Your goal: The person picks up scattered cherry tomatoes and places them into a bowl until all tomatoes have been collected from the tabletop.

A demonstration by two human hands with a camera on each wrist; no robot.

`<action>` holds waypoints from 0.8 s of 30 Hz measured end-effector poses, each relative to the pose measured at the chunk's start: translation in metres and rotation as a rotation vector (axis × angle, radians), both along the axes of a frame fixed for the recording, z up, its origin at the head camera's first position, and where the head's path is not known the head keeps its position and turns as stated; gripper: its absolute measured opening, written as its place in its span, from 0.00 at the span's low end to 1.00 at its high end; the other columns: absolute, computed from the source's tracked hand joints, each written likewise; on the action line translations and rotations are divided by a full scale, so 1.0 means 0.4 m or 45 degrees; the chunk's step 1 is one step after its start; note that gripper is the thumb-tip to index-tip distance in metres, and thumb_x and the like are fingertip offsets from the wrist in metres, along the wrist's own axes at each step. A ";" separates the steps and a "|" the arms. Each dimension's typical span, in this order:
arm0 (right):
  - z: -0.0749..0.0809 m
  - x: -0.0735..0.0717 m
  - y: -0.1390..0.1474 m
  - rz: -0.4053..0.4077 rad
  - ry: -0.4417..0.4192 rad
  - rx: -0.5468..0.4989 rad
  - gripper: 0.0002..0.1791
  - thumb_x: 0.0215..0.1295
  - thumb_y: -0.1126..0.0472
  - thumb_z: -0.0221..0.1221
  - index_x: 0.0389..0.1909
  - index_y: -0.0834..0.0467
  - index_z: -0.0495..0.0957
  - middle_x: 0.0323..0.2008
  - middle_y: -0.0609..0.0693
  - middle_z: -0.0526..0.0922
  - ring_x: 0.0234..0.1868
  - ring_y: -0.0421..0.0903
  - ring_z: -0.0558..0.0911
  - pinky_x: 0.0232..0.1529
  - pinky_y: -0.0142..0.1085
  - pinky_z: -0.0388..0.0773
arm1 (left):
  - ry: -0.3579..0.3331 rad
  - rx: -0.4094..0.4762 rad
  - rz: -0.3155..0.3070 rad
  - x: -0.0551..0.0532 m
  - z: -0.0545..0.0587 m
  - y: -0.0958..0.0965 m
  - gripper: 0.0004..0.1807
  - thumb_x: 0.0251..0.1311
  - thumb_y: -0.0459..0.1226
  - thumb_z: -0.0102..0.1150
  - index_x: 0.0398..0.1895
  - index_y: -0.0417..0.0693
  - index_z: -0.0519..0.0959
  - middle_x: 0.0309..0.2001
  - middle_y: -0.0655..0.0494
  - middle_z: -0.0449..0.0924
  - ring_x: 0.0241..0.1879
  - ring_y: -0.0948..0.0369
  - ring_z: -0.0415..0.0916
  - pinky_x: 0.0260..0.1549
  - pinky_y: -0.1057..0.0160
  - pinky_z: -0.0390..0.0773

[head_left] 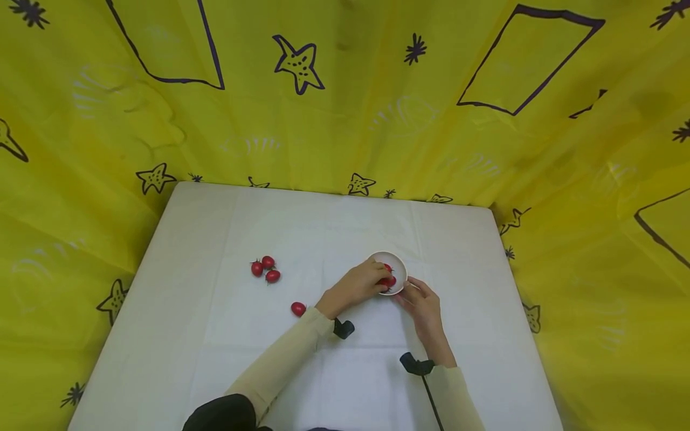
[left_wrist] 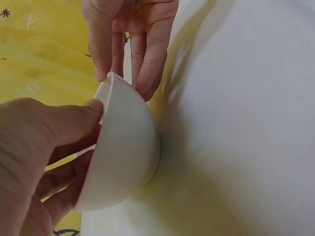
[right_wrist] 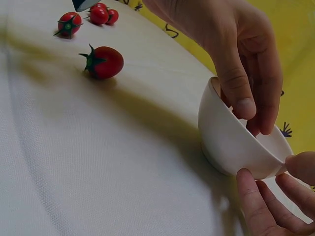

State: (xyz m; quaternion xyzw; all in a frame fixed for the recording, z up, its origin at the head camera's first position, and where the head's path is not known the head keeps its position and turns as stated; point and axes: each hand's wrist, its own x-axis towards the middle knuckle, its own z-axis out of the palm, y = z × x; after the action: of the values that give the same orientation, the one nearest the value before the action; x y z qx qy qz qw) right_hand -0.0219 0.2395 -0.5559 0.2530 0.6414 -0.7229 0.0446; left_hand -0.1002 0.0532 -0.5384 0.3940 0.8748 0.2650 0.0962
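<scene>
A small white bowl (head_left: 399, 262) with red cherry tomatoes (head_left: 392, 280) in it stands on the table. My left hand (head_left: 362, 285) reaches over its rim, fingers curled at a tomato inside; the bowl's wall hides the fingertips in the left wrist view. From the right, my right hand (head_left: 424, 308) pinches the bowl's edge between thumb and fingers, seen closely in the right wrist view, fingers (right_wrist: 256, 201) under the outer wall. One loose cherry tomato (head_left: 298, 309) lies beside the left sleeve. Another tomato (right_wrist: 106, 62) shows nearer the bowl in the right wrist view.
Three more cherry tomatoes (head_left: 272, 276) sit in a cluster left of the hands. A white cloth covers the table (head_left: 162, 335). Yellow curtains (head_left: 345, 120) with dark drawn shapes hang around its back and sides. A black strap piece and cable (head_left: 431, 398) trail by the right wrist.
</scene>
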 end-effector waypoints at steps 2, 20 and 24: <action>0.001 0.000 -0.001 -0.003 -0.004 -0.005 0.25 0.78 0.65 0.57 0.70 0.69 0.68 0.53 0.51 0.86 0.44 0.34 0.88 0.53 0.32 0.86 | -0.001 0.037 -0.002 0.001 -0.005 -0.003 0.14 0.71 0.42 0.64 0.55 0.48 0.85 0.54 0.56 0.86 0.57 0.59 0.76 0.63 0.63 0.78; 0.001 0.003 0.000 -0.003 0.000 0.024 0.25 0.78 0.63 0.58 0.70 0.69 0.69 0.53 0.51 0.86 0.44 0.34 0.88 0.51 0.31 0.86 | 0.100 0.263 0.058 0.029 -0.026 -0.059 0.15 0.71 0.42 0.65 0.57 0.50 0.84 0.55 0.57 0.85 0.55 0.60 0.77 0.59 0.65 0.80; 0.002 0.002 -0.003 0.004 -0.010 0.051 0.25 0.78 0.63 0.58 0.70 0.68 0.70 0.56 0.55 0.85 0.44 0.34 0.88 0.51 0.32 0.86 | 0.133 0.286 0.083 0.040 -0.033 -0.081 0.14 0.71 0.41 0.64 0.57 0.51 0.83 0.55 0.59 0.85 0.56 0.61 0.77 0.60 0.65 0.80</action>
State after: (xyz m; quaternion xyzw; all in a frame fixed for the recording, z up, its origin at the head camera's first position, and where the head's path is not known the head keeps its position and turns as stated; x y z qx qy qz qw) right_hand -0.0210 0.2383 -0.5551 0.2558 0.6559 -0.7089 0.0432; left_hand -0.0842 0.0207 -0.5516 0.3869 0.8558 0.3433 -0.0029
